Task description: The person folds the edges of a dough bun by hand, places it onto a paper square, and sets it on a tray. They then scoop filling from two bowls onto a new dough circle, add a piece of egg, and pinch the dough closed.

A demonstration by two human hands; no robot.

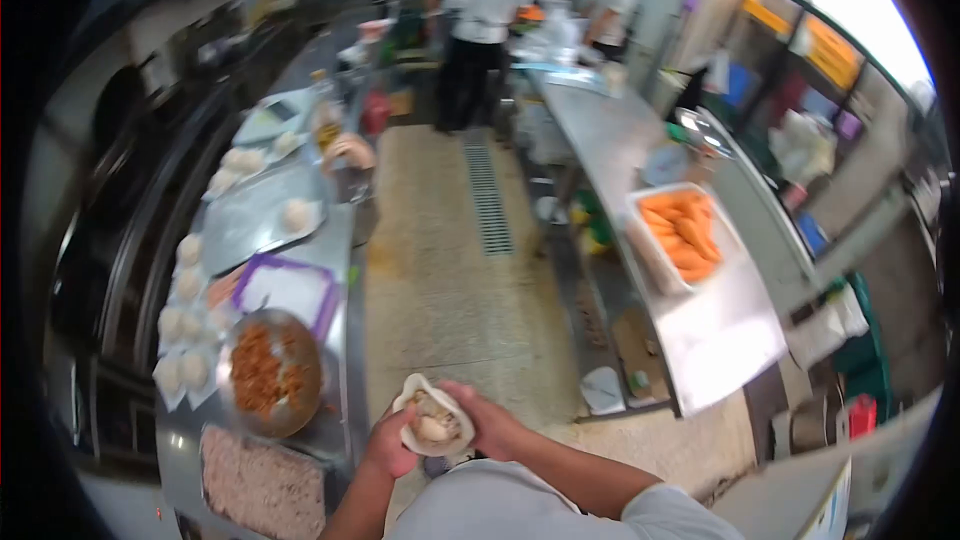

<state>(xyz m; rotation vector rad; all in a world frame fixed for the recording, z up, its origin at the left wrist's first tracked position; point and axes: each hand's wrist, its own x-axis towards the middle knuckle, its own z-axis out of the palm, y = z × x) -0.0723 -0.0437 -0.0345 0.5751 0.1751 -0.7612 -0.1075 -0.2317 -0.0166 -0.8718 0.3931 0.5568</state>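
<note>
A round dough wrapper with pale filling (432,424) rests cupped in my left hand (388,445). My right hand (484,418) pinches the wrapper's right edge. Both hands are held close to my body, above the floor beside the left counter. Left of my hands stands a metal bowl of orange-brown filling (272,372), and a tray of pinkish minced filling (260,485) lies nearer me. Finished white buns (182,370) sit on paper squares along the counter's far-left side.
A purple-rimmed tray (290,290) and a steel tray with more buns (262,210) lie further along the left counter. A white tub of carrots (684,232) sits on the right steel counter. People in white stand at the aisle's far end (480,30). A floor drain (488,195) runs down the aisle.
</note>
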